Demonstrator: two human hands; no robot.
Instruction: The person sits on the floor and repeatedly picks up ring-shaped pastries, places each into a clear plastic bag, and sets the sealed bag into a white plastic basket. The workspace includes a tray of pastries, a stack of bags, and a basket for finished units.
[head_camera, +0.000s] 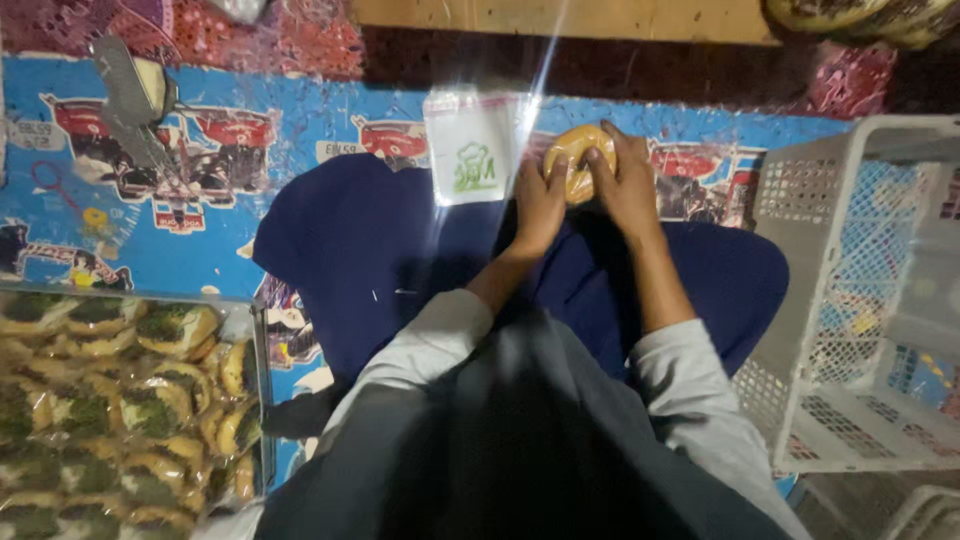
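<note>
Both my hands meet on a round golden bread bun (575, 152) in front of my crossed legs. My left hand (538, 203) presses its left side and my right hand (624, 180) covers its right side; the bun looks wrapped in clear plastic. Just left of the bun lies a stack of small clear plastic bags (472, 147) with a green print. I sit on a blue patterned mat (130, 230), wearing dark blue trousers and grey sleeves.
A tray full of several bagged green-topped buns (120, 400) fills the lower left. A white plastic lattice basket (860, 290) stands at the right. A metal tool (130, 100) lies at the upper left. A wooden edge (560, 18) runs along the top.
</note>
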